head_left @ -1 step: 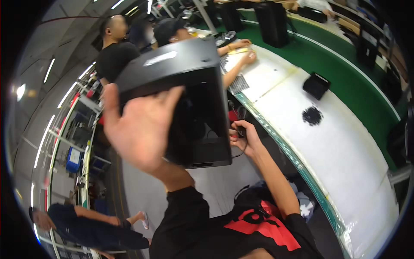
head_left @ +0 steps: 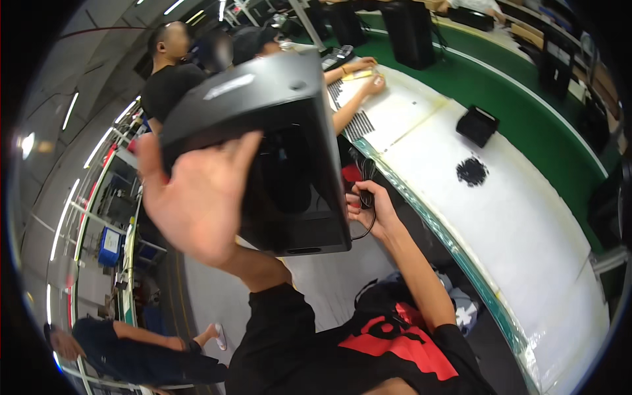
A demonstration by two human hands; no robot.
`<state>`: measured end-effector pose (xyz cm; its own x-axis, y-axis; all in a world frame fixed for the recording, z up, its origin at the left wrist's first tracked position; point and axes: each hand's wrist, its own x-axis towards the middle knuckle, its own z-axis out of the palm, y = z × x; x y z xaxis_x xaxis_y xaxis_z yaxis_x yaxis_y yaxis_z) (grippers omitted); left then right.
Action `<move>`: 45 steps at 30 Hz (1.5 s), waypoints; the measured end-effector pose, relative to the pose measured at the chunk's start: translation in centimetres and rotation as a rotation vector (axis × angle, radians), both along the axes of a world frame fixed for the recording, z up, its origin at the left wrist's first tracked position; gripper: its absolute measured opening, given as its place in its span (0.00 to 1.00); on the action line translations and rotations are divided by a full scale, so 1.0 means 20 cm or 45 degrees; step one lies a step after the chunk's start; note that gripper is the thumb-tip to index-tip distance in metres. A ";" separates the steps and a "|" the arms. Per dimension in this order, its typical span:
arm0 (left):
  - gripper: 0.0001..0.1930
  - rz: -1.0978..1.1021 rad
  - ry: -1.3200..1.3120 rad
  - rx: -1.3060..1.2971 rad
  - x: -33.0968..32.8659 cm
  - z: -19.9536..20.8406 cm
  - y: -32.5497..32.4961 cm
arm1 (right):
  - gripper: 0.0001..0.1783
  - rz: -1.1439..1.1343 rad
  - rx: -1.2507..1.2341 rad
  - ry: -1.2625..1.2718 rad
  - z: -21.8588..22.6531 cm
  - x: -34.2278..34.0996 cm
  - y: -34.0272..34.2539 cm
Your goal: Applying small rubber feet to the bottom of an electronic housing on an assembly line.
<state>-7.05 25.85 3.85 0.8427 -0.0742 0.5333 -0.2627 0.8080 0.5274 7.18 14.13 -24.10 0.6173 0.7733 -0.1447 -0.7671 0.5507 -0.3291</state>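
A large black box (head_left: 296, 224) with a glossy dark front recess and a slot near its lower edge hangs tilted in front of me, beside the table. My left hand (head_left: 194, 201) lies across its left side, somewhat blurred. The thumb reaches over the front face, one finger sticks up, and the rest bend out of sight round the edge. At the box's right side, my right hand (head_left: 375, 210) is closed on a bundled black cable (head_left: 366, 184). A loop of that cable dangles below the fingers, close to the box's lower right corner.
A long white-topped table (head_left: 513, 224) curves along my right, bearing a pile of small black parts (head_left: 473, 171) and a small black box (head_left: 478, 125). Co-workers stand beyond the large box. Tall black boxes (head_left: 408, 33) stand on a green surface (head_left: 520, 112). Another person (head_left: 138, 342) is at lower left.
My left hand and the black box have shifted left, the box's top leaning further that way. The bundled cable in my right hand shows more plainly now.
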 end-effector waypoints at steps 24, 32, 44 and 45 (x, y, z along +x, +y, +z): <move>0.14 -1.225 1.114 -0.553 0.52 -1.26 -1.58 | 0.20 -2.211 -1.298 0.032 0.31 -1.58 -2.87; 0.09 -1.491 1.315 -0.998 0.61 -1.88 -1.75 | 0.33 -2.003 -1.381 0.227 0.29 -1.23 -2.91; 0.09 -1.282 1.572 -0.882 0.70 -1.77 -1.61 | 0.35 -1.686 -1.667 0.032 0.16 -1.18 -3.09; 0.09 -1.261 1.600 -0.922 0.70 -1.76 -1.60 | 0.36 -1.649 -1.644 0.038 0.15 -1.21 -3.07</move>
